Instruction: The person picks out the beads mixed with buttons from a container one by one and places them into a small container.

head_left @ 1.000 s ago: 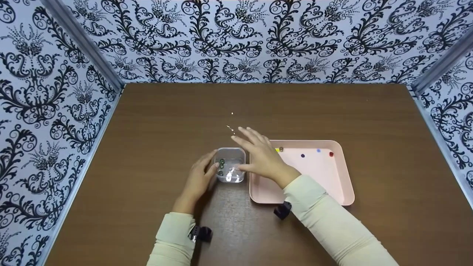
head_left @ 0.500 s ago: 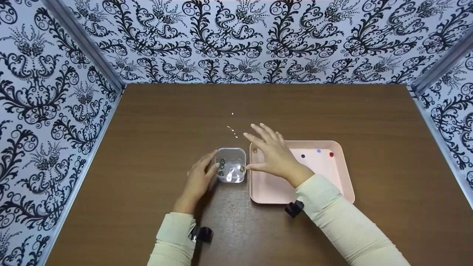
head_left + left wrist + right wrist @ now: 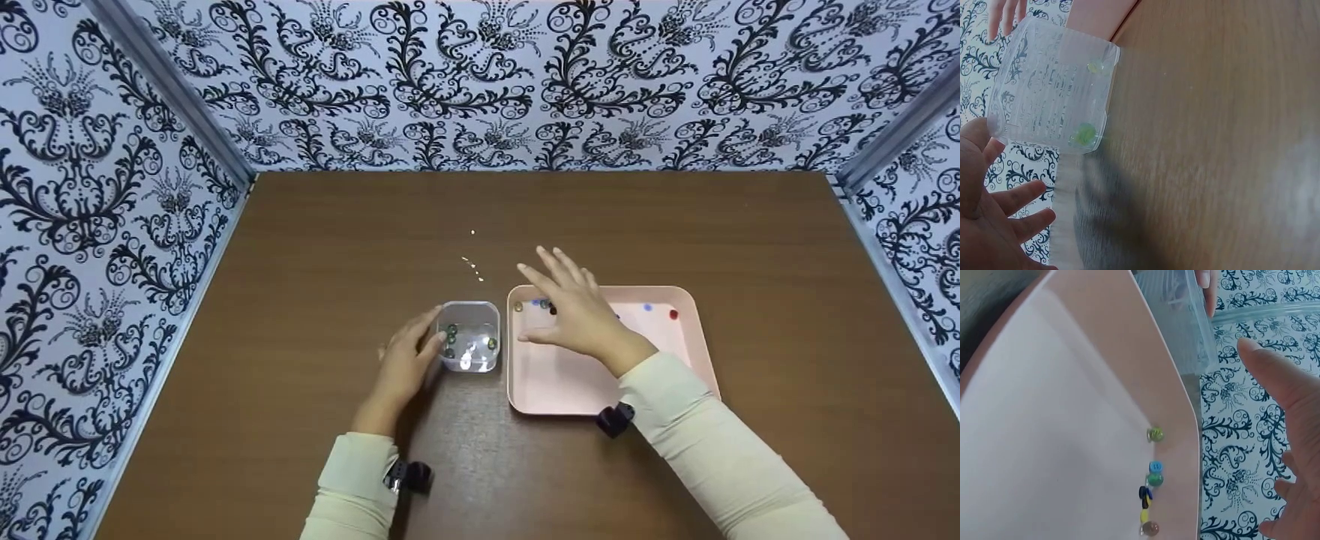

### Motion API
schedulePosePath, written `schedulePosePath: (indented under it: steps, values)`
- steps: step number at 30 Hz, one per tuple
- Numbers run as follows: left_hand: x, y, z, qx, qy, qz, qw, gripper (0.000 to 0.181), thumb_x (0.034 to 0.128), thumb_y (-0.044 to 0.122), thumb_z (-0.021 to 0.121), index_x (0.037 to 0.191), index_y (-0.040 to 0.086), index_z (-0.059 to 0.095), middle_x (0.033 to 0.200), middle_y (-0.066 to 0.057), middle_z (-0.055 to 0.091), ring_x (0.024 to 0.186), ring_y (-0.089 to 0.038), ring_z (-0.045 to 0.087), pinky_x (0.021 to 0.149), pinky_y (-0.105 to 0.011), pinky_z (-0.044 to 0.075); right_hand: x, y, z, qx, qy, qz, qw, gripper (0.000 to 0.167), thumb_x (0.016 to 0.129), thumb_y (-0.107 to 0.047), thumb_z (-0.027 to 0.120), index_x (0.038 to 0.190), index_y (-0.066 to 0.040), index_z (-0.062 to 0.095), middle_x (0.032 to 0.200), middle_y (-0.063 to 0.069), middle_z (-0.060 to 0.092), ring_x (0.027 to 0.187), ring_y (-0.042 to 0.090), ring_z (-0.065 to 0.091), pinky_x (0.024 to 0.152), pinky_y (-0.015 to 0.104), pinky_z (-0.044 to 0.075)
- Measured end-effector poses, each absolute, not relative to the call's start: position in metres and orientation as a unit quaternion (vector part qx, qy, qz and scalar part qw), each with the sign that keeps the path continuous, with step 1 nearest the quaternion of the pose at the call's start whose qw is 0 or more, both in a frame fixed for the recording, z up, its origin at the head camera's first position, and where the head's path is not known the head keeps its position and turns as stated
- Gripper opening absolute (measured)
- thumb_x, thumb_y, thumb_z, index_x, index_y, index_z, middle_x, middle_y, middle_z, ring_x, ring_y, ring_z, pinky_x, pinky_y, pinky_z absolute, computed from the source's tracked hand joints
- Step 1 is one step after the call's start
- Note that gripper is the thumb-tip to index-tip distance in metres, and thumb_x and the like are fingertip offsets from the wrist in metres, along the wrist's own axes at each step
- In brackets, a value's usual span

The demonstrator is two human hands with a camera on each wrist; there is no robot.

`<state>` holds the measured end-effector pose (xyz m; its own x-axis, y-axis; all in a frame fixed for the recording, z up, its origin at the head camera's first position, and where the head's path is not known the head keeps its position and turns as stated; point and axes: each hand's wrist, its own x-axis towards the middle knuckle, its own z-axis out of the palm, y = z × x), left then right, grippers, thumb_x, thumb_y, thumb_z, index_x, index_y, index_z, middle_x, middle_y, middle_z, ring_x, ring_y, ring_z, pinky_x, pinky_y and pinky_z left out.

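Observation:
My left hand (image 3: pixel 405 360) holds the clear plastic container (image 3: pixel 469 306) at its left side, thumb at the rim and the other fingers loose in the left wrist view. Inside lie several green marbles (image 3: pixel 451 330) by the left wall and a yellowish marble (image 3: pixel 492 343) by the right one. With fingers spread and nothing between them, my right hand (image 3: pixel 581 319) hovers over the pink tray (image 3: pixel 555 401). Along the tray's far wall, the right wrist view has a yellow-green marble (image 3: pixel 1156 434), a blue button (image 3: pixel 1155 467), a green marble (image 3: pixel 1155 479), dark buttons (image 3: pixel 1144 493) and a brown marble (image 3: pixel 1151 529).
Farther right in the tray are a light blue piece (image 3: pixel 648 307) and a red piece (image 3: pixel 673 315). The container stands just left of the tray on a brown wooden table (image 3: pixel 337 247). Patterned walls (image 3: pixel 480 90) border the table at the back and sides.
My right hand has moved right, from the container to above the tray. The yellowish marble in the container and the pieces at the tray's far left have come into sight. My left hand stays put.

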<state>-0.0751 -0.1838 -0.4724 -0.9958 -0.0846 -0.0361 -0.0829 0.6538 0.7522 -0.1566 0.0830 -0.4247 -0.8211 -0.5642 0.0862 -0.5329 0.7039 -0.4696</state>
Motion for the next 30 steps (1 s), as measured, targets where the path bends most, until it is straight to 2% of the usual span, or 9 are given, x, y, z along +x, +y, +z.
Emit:
schedulePosePath:
  steps: [4, 18, 30]
  values:
    - [-0.075, -0.183, -0.472, 0.049, -0.908, -0.416, 0.001, 0.045, 0.0972, 0.032, 0.056, 0.141, 0.024, 0.051, 0.145, -0.013, 0.047, 0.136, -0.038, 0.037, 0.105, -0.075, 0.011, -0.159, 0.089, -0.426, -0.289, 0.924, -0.248, 0.037, 0.096, 0.072, -0.047, 0.081, 0.151, -0.02, 0.034, 0.161, 0.008, 0.015, 0.148, 0.032, 0.009, 0.112, 0.064, 0.014]
    - [-0.076, -0.183, -0.472, 0.051, -0.908, -0.415, -0.002, 0.045, 0.0974, 0.032, 0.056, 0.141, 0.025, 0.051, 0.145, -0.011, 0.048, 0.136, -0.038, 0.037, 0.105, -0.074, 0.01, -0.166, 0.104, -0.428, -0.268, 0.923, -0.274, 0.04, 0.09, 0.073, -0.04, 0.082, 0.149, -0.016, 0.039, 0.158, 0.01, 0.027, 0.145, 0.035, 0.02, 0.107, 0.07, 0.02]
    - [-0.075, -0.184, -0.473, 0.05, -0.915, -0.4, 0.0, 0.046, 0.0975, 0.033, 0.055, 0.142, 0.023, 0.051, 0.145, -0.012, 0.048, 0.136, -0.037, 0.038, 0.105, -0.073, 0.014, -0.17, 0.106, -0.43, -0.267, 0.918, -0.293, 0.034, 0.083, 0.075, -0.032, 0.082, 0.146, -0.014, 0.043, 0.153, 0.012, 0.034, 0.141, 0.036, 0.028, 0.108, 0.065, 0.024]
